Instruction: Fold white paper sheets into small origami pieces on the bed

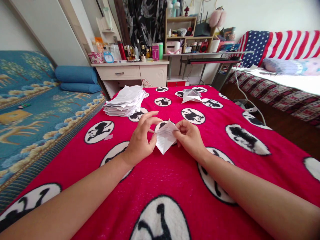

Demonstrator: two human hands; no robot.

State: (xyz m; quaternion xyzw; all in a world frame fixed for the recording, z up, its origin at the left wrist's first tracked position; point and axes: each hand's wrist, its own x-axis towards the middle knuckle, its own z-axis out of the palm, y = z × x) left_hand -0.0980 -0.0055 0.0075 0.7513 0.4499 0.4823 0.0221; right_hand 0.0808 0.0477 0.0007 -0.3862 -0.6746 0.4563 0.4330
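A small white sheet of paper [165, 137], folded into a diamond shape with a point toward me, is held up just above the red blanket. My left hand [143, 138] pinches its left corner between thumb and a finger, the other fingers spread above. On the right corner, my right hand [188, 136] closes with thumb and curled fingers. Beyond my left hand lies a thick stack of loose white paper [126, 100]. Farther off to the right sits a folded paper piece [191, 95] with raised points.
The red blanket [160, 181] with white ovals and black figures covers the surface. A small pale scrap [108, 137] lies at left. A dresser [122, 71] with bottles stands behind, a blue sofa [37, 123] at left, and a white cable [243, 90] hangs at right.
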